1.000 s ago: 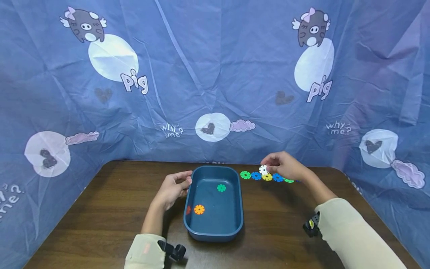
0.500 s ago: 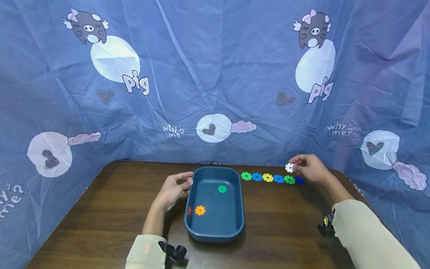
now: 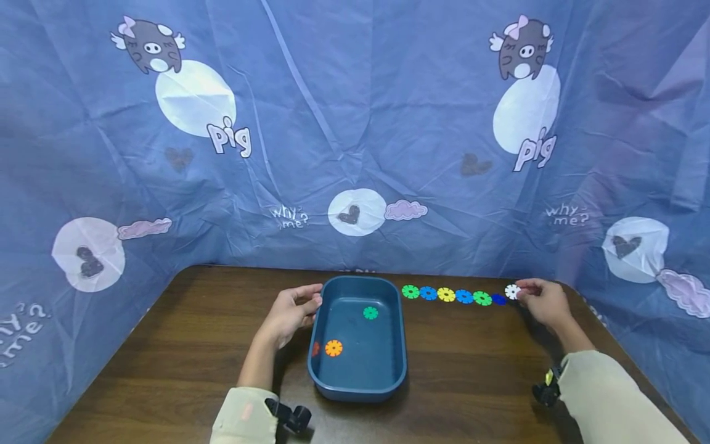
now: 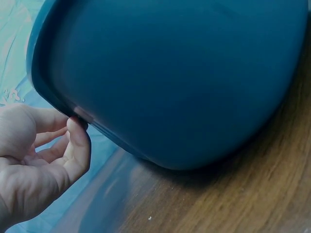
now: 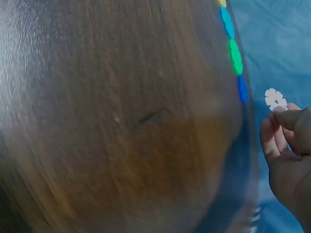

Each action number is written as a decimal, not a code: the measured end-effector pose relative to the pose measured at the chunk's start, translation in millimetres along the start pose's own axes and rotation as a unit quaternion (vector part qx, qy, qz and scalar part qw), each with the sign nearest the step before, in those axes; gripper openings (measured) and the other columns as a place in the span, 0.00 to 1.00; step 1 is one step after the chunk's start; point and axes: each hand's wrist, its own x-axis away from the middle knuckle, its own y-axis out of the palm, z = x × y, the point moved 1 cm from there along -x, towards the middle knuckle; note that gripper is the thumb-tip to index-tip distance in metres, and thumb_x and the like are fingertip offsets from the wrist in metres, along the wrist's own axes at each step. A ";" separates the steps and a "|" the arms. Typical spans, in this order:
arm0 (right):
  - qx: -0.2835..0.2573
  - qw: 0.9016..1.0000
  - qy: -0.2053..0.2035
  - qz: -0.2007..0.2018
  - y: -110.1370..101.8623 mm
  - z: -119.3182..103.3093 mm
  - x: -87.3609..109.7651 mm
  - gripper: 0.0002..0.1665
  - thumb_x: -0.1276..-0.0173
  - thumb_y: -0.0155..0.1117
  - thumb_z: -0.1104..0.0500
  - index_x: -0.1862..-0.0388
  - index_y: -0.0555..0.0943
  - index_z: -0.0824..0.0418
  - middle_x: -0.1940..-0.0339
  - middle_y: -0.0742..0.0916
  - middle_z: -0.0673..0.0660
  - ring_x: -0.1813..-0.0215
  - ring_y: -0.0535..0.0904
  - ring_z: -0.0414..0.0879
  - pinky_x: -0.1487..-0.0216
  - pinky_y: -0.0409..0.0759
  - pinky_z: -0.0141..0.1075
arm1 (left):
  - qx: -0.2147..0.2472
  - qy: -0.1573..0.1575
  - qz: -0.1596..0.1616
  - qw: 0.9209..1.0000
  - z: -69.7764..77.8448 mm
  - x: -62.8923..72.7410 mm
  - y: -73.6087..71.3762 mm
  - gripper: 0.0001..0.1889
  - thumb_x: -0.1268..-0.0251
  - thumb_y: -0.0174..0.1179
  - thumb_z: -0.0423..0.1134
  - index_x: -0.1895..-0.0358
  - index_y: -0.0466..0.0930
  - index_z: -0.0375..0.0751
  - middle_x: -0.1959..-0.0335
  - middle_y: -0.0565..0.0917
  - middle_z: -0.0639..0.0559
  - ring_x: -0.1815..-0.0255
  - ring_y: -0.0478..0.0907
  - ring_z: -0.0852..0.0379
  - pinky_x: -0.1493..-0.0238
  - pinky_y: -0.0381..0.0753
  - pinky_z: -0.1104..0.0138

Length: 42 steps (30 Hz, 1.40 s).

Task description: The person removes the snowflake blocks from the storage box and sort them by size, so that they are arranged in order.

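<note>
My right hand pinches a white notched disc between thumb and fingertips, at the right end of a row of similar discs. In the right wrist view the white disc stands apart from the dark blue disc. That row has green, blue and yellow discs, with a yellow disc near its middle. My left hand pinches the left rim of a dark blue plastic bin; the left wrist view shows thumb and finger at the bin's edge. Inside lie an orange disc and a green disc.
The bin stands on a brown wooden table. A blue printed cloth hangs behind the table and along both sides. The row of discs runs close to the table's back edge, right of the bin.
My right hand has carried the white disc rightward, from above the yellow disc, past the green and dark blue ones, and lower to the row's end. My left hand stays at the bin.
</note>
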 end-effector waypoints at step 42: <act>-0.062 0.990 0.123 0.010 10.2 31.5 -5.2 0.18 0.27 0.59 0.70 0.43 0.78 0.81 0.64 0.89 0.56 0.71 0.80 0.31 0.68 0.81 0.25 | -0.013 -0.009 -0.002 1.000 1.5 -2.0 0.6 0.20 0.25 0.56 0.26 0.33 0.76 0.31 0.48 0.78 0.38 0.55 0.80 0.55 0.61 0.85 0.66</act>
